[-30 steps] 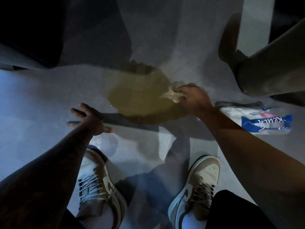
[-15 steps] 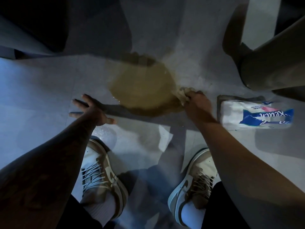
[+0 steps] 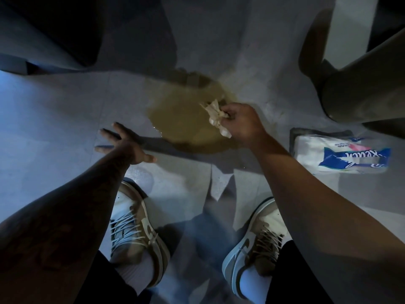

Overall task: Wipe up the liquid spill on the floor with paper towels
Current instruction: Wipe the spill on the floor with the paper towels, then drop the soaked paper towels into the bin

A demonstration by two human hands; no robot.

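Note:
A brown puddle [image 3: 184,115] lies on the pale tiled floor in front of me. My right hand [image 3: 243,123] grips a crumpled, soaked paper towel [image 3: 215,117] at the puddle's right edge; the wad hangs from my fingers, and I cannot tell whether it touches the liquid. My left hand [image 3: 125,145] presses flat on the floor left of the puddle, fingers spread, holding nothing. A wrapped pack of paper towels [image 3: 341,154] lies on the floor at the right.
My two sneakers [image 3: 135,229] [image 3: 256,238] stand just behind the puddle. A large grey bin or furniture base [image 3: 363,93] sits at the right, behind the pack. Dark furniture [image 3: 50,31] fills the upper left.
My right hand has turned and drawn the soaked towel up at the puddle's right edge, so the wad now shows beside my fingers. My left hand stays planted.

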